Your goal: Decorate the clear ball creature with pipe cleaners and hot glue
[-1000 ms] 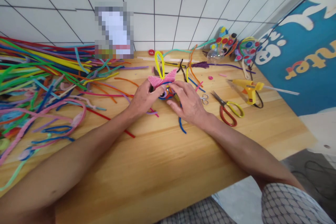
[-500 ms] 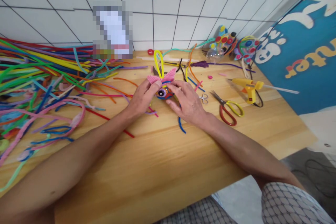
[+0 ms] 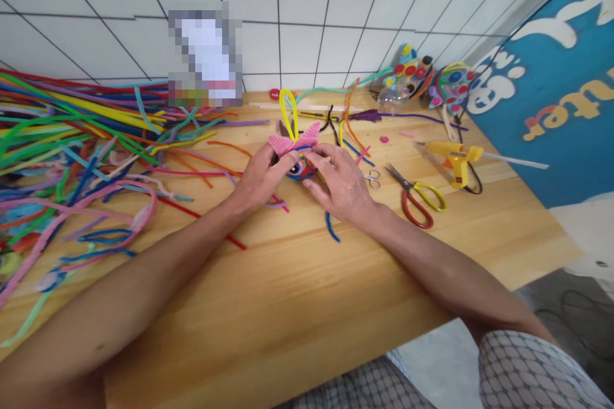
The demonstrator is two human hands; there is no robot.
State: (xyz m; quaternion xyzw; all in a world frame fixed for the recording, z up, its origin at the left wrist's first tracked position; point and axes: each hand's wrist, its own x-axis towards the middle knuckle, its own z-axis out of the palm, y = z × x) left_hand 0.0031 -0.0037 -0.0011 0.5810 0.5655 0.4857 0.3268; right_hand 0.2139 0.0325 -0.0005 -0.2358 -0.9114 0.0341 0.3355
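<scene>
Between my two hands is a small pipe-cleaner ornament (image 3: 307, 170), blue, red and purple with a black-and-white eye. Pink ribbed points (image 3: 307, 135) stick up from its top, and a yellow pipe-cleaner loop (image 3: 288, 114) rises above them. My left hand (image 3: 263, 174) grips it from the left, its thumb lying over the front near the eye. From the right, my right hand (image 3: 341, 184) closes on it with bent fingers and the thumb below. Both hands cover much of the ornament's sides. A short blue pipe cleaner (image 3: 330, 228) lies below my right hand.
Piled pipe cleaners (image 3: 71, 121) cover the left side of the table. On the right lie scissors (image 3: 416, 197), small scissors (image 3: 373, 178) and a yellow hot glue gun (image 3: 453, 158). Decorated ornaments (image 3: 451, 86) stand at the back by the tiled wall. A blurred-out patch (image 3: 205, 54) hides something there.
My left thumb has slid right and slightly up across the ornament's front, now partly covering the eye. The pink points have tilted a little. My right hand is almost unmoved.
</scene>
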